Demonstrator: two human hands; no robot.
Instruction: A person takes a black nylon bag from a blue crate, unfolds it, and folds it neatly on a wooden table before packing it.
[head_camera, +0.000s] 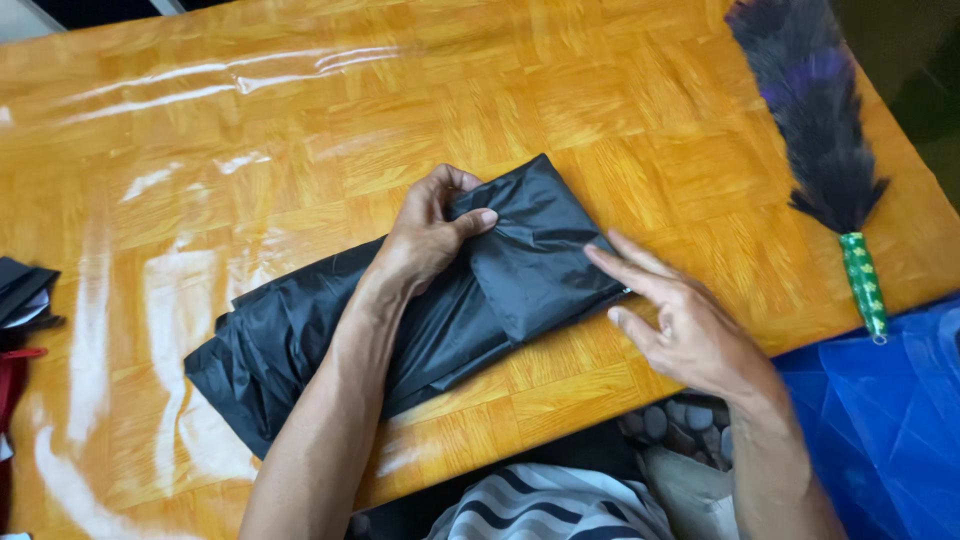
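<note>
- at the far left edge we see dark and red items (20, 300), partly cut off, lying on the table (250, 120).
- the table has a glossy orange wood-pattern top with glare streaks.
- across its middle lies our black cloth (300, 340), folded into a long strip that runs from lower left to upper right.
- our left hand (430, 235) rests on the cloth's folded right end, fingers curled over the far edge and thumb pressed on top, pinching a fold.
- our right hand (680, 320) is open with fingers spread; its fingertips (597, 255) touch the cloth's right edge and grip nothing.
- to the right, well apart from the cloth, lies a dark feather duster (815, 130) with a green handle.
- a blue sheet (890, 420) covers the lower right corner.
</note>
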